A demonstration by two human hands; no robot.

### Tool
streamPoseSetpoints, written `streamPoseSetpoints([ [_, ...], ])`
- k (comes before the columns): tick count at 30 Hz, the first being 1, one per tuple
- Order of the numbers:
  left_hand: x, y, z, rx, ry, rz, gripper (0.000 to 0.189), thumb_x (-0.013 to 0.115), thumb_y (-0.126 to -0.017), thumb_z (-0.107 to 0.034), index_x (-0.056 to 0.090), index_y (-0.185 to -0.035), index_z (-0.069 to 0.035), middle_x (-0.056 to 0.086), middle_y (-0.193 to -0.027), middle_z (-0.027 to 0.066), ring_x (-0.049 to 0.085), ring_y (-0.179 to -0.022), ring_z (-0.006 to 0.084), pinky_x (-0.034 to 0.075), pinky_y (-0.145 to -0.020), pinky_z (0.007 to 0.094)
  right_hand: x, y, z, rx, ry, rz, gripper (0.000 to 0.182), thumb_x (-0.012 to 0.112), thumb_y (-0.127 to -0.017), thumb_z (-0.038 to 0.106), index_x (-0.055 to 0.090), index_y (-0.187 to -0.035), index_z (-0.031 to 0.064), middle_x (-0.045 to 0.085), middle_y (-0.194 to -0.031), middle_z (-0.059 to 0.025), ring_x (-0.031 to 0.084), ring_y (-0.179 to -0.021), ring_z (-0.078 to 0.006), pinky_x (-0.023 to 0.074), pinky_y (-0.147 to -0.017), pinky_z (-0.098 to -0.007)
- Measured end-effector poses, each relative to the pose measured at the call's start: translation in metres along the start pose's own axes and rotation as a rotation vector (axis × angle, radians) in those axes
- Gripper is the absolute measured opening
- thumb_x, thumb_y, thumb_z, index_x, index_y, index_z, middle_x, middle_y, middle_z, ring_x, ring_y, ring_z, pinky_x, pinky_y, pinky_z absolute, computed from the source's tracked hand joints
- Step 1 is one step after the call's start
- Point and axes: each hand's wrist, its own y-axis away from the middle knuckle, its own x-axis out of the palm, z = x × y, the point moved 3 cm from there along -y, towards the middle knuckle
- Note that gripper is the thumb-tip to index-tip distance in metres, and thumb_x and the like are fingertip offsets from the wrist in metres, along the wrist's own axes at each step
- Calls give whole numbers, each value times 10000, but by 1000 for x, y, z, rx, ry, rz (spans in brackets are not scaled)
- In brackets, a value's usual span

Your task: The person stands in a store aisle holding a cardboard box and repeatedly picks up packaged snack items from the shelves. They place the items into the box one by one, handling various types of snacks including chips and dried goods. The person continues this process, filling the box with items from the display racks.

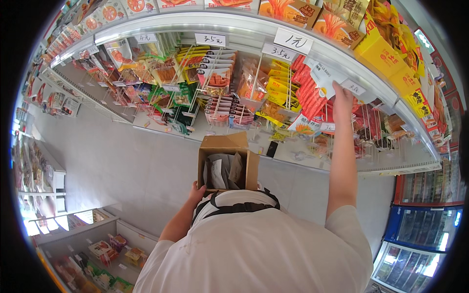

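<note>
My left hand [198, 192] grips the lower left corner of an open cardboard box [252, 170], held against my waist. Several grey-white packets [218, 175] stand inside it, one with a brown side. My right hand [342, 102] reaches up to the hanging display at the right, its fingers on the lower edge of a white snack packet [322, 77]. Part of that grip is hidden by the hand itself. A price tag [353, 87] on a hook end sits right beside the fingers. Red snack packets [306, 86] hang in a row just left of the white one.
Yellow packets [280, 89] and other bagged snacks hang on wire hooks under a curved shelf edge [234, 22]. Boxed snacks [392, 62] line the shelf above. A black phone-like object [272, 149] lies on the bottom ledge. Glass-door coolers [421, 229] stand at right, another snack rack [124, 234] behind left.
</note>
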Motion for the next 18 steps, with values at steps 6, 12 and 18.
streamPoseSetpoints([
  [6,-7,-17,14,68,44,169,893,720,-864,-457,254,-1500,-37,668,-1055,182,657,-791,240,521,-623,373,6,61,45,107,-305,93,371,658,-865,74,614,-1223,-14,688,-1150,-115,669,-1052,-235,524,-943,-378],
  [12,-12,-23,18,39,-13,229,931,706,-878,-479,233,-1501,26,604,-1290,293,629,-1161,372,493,-983,437,26,126,73,242,-323,147,456,647,-827,125,601,-1232,-78,696,-1154,-163,687,-1044,-274,537,-946,-406],
  [18,-10,-22,12,60,-61,244,933,700,-890,-489,240,-1487,62,585,-1321,310,588,-1238,389,464,-1032,440,65,183,-11,436,-34,312,407,714,-858,147,644,-1195,-70,725,-1080,-146,714,-925,-231,554,-899,-366],
])
